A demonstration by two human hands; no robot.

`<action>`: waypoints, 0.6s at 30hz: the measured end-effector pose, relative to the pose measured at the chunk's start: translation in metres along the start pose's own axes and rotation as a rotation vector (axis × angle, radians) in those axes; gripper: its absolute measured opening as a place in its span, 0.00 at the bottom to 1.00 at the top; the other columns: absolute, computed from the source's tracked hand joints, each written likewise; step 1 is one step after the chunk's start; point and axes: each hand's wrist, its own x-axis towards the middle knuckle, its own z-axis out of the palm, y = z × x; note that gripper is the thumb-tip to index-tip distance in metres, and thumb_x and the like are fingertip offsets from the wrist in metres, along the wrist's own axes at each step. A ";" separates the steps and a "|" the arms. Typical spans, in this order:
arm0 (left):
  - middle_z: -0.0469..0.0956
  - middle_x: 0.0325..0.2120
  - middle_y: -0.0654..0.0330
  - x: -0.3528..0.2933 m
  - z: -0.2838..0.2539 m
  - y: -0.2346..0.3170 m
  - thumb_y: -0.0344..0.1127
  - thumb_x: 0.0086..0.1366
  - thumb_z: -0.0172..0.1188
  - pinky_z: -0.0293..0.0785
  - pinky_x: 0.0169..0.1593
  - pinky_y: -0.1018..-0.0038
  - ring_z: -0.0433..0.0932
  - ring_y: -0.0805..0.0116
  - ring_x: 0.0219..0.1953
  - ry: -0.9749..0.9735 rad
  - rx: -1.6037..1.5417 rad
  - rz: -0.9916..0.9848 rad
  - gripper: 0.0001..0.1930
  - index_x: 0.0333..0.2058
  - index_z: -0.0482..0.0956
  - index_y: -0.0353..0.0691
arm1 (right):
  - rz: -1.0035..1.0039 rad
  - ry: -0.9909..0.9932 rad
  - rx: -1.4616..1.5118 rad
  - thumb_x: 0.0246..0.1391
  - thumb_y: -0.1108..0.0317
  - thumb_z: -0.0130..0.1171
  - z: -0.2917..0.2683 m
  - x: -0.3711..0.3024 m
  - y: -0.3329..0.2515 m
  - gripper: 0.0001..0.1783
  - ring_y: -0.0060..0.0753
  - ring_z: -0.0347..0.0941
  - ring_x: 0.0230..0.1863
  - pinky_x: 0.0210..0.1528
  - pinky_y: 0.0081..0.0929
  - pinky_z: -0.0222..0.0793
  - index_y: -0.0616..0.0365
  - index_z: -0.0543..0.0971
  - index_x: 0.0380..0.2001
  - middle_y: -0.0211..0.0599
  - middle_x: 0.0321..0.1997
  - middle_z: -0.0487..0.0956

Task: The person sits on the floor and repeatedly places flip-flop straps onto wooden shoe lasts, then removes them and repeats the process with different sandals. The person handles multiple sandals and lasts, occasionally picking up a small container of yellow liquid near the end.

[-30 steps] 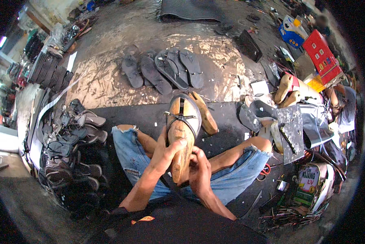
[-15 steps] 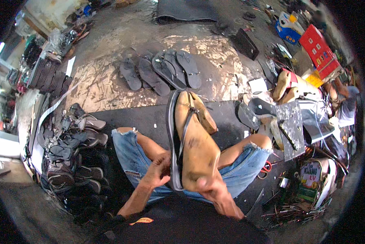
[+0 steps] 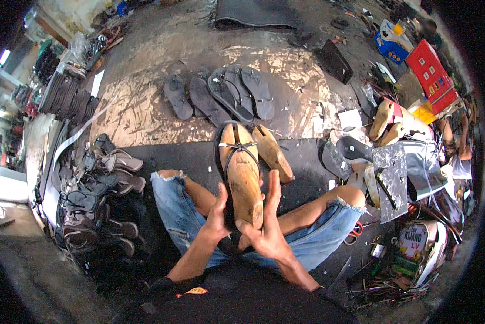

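Note:
Between my hands, above my lap, is a wooden shoe last with its toe pointing away from me. A black sandal is fitted on it, its thin dark straps crossing and knotted over the front of the last. My left hand grips the sandal's left edge near the heel, thumb up along the side, other fingers mostly hidden. My right hand holds the last's heel end, thumb against the heel and fingers stretched along the right side. A second wooden last lies just beyond, to the right.
Several black sandals lie in a row ahead on a worn board. Sandals are piled at the left. On the right are a scuffed dark board, red-handled scissors, a tin and a red box.
The last and sandal have turned from showing the sole's edge to showing the straps on top. My right hand's fingers have come up along the last's right side.

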 end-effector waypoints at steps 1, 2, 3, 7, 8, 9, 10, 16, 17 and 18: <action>0.69 0.69 0.48 0.004 -0.004 -0.003 0.78 0.69 0.44 0.66 0.73 0.51 0.69 0.49 0.70 0.034 -0.016 -0.011 0.52 0.73 0.59 0.36 | 0.031 0.018 0.020 0.49 0.75 0.68 -0.001 0.004 -0.001 0.71 0.50 0.35 0.84 0.82 0.48 0.39 0.59 0.23 0.78 0.55 0.82 0.40; 0.72 0.67 0.48 0.012 -0.012 0.005 0.77 0.71 0.42 0.69 0.71 0.51 0.74 0.49 0.66 0.115 -0.019 -0.009 0.50 0.72 0.62 0.37 | 0.077 -0.010 0.188 0.49 0.73 0.69 0.000 0.003 -0.008 0.71 0.52 0.39 0.84 0.82 0.49 0.38 0.56 0.25 0.79 0.55 0.82 0.43; 0.76 0.64 0.48 0.024 -0.026 0.022 0.77 0.72 0.40 0.73 0.68 0.52 0.78 0.49 0.62 0.194 -0.016 -0.012 0.48 0.71 0.65 0.38 | 0.137 0.004 0.287 0.49 0.73 0.70 -0.001 -0.002 -0.018 0.71 0.53 0.40 0.83 0.82 0.49 0.40 0.55 0.25 0.79 0.54 0.82 0.45; 0.77 0.54 0.48 0.036 -0.077 0.052 0.78 0.70 0.46 0.78 0.45 0.66 0.77 0.64 0.42 -0.122 -0.179 0.087 0.51 0.65 0.68 0.29 | 0.078 0.120 0.072 0.52 0.73 0.65 -0.057 -0.009 0.001 0.65 0.54 0.50 0.80 0.79 0.51 0.50 0.53 0.29 0.80 0.53 0.80 0.50; 0.74 0.47 0.55 0.025 -0.041 0.048 0.76 0.69 0.50 0.69 0.38 0.70 0.67 0.70 0.35 -0.028 -0.089 0.078 0.49 0.64 0.66 0.28 | 0.083 0.217 -0.088 0.54 0.75 0.62 -0.074 0.008 0.023 0.60 0.53 0.52 0.79 0.77 0.48 0.54 0.54 0.34 0.80 0.56 0.79 0.53; 0.72 0.40 0.60 0.021 -0.029 0.039 0.78 0.64 0.57 0.69 0.39 0.72 0.67 0.70 0.35 -0.153 -0.122 -0.010 0.48 0.57 0.67 0.32 | 0.142 0.237 -0.254 0.57 0.73 0.61 -0.103 0.027 0.049 0.55 0.59 0.55 0.78 0.76 0.47 0.58 0.56 0.40 0.80 0.63 0.77 0.57; 0.69 0.36 0.62 0.017 -0.021 0.028 0.81 0.59 0.59 0.68 0.39 0.73 0.67 0.71 0.34 -0.225 -0.113 -0.076 0.49 0.54 0.67 0.35 | 0.120 0.260 -0.649 0.60 0.68 0.63 -0.125 0.036 0.068 0.48 0.64 0.60 0.75 0.75 0.48 0.59 0.59 0.49 0.78 0.66 0.75 0.61; 0.67 0.31 0.68 -0.001 -0.001 0.018 0.82 0.50 0.67 0.67 0.41 0.77 0.67 0.75 0.33 -0.530 -0.039 -0.177 0.52 0.52 0.68 0.36 | 0.096 -0.002 0.147 0.69 0.53 0.63 -0.091 0.125 -0.055 0.32 0.31 0.73 0.63 0.65 0.33 0.69 0.62 0.73 0.67 0.42 0.64 0.80; 0.67 0.31 0.67 0.000 0.003 0.012 0.80 0.51 0.69 0.67 0.41 0.77 0.68 0.76 0.34 -0.562 -0.024 -0.185 0.52 0.53 0.68 0.35 | 0.157 -0.173 0.178 0.69 0.51 0.64 -0.082 0.128 -0.075 0.35 0.29 0.73 0.63 0.63 0.30 0.70 0.62 0.72 0.69 0.42 0.65 0.79; 0.68 0.32 0.67 -0.001 0.004 0.008 0.77 0.52 0.70 0.67 0.41 0.76 0.69 0.76 0.34 -0.584 0.001 -0.180 0.51 0.54 0.68 0.34 | 0.071 -0.323 0.094 0.68 0.48 0.64 -0.073 0.135 -0.066 0.34 0.25 0.75 0.57 0.58 0.25 0.72 0.64 0.75 0.65 0.38 0.59 0.82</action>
